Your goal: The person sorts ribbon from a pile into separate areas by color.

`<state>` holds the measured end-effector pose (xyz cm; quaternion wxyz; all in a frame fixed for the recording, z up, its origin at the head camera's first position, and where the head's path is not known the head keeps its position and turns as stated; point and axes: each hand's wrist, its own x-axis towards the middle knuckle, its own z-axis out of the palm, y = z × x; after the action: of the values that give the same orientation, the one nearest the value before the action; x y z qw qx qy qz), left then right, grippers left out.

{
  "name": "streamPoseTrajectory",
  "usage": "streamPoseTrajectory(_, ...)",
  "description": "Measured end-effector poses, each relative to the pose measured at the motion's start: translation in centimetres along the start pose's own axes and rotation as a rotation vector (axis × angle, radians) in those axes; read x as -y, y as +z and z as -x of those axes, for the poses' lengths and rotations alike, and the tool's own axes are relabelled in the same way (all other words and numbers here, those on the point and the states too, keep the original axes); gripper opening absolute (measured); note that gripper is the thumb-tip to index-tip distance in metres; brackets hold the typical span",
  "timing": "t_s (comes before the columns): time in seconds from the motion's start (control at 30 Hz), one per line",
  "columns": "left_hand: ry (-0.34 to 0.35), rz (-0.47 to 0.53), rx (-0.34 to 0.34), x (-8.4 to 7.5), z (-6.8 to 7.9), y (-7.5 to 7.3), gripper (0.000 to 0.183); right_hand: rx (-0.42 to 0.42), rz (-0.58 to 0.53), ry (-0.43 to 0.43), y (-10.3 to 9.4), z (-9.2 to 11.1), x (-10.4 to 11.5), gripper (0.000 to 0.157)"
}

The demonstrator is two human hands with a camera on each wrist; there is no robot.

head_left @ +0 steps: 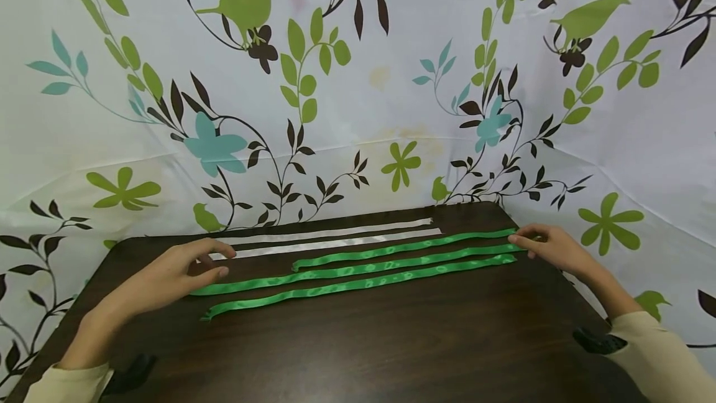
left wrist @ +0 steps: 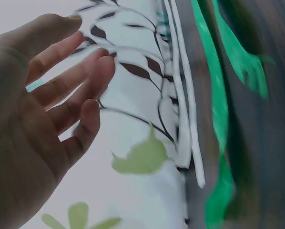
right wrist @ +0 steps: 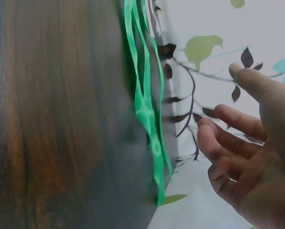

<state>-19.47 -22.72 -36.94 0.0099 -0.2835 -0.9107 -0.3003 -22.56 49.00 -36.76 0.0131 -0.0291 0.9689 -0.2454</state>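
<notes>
Three shiny green ribbons lie stretched across the dark table: a back one [head_left: 403, 246], a middle one [head_left: 358, 269] and a front one [head_left: 358, 284]. Behind them run two white ribbons, one at the back [head_left: 335, 231] and another [head_left: 335, 244] just in front of it. My left hand [head_left: 179, 272] hovers over the left ends of the white and middle green ribbons, its relaxed fingers holding nothing. At the right ends of the green ribbons is my right hand [head_left: 550, 250]. In the right wrist view its fingers [right wrist: 233, 143] are loosely bent, with nothing between them.
The brown wooden tabletop [head_left: 391, 341] has rounded far corners. Around its back and sides hangs a white cloth [head_left: 363, 92] printed with birds, leaves and flowers. Dark bands sit by both wrists, below light sleeves [head_left: 660, 353].
</notes>
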Motion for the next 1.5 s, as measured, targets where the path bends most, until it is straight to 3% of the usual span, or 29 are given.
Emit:
streamPoseTrajectory(0.27,0.039,-0.058,-0.020,-2.7,-1.1,1.1,0.047,0.003,0.006,-0.162,0.7,-0.6,3.4,0.051)
streamPoseTrajectory(0.5,0.080,-0.057,0.022,-3.5,-2.9,3.9,0.046,0.044,-0.006,-0.256,2.5,-1.5,4.9,0.059)
streamPoseTrajectory(0.63,0.115,-0.117,0.026,-4.1,-4.3,5.5,0.048,0.057,-0.011,-0.308,3.7,-1.8,5.6,0.058)
streamPoseTrajectory(0.8,0.145,-0.183,0.008,-4.7,-5.8,7.3,0.050,0.103,-0.010,-0.320,5.2,-1.9,6.0,0.057)
streamPoseTrajectory(0.93,0.123,-0.189,0.019,-4.7,-6.7,8.6,0.052,0.117,-0.007,-0.351,6.4,-2.6,5.9,0.057)
streamPoseTrajectory(1.27,0.009,-0.184,0.213,-4.6,-7.4,10.3,0.062,0.115,0.074,-0.375,7.9,-3.4,4.8,0.064)
streamPoseTrajectory(1.5,0.025,-0.223,0.244,-4.3,-7.4,10.5,0.057,0.105,0.147,-0.324,8.0,-3.6,3.3,0.066)
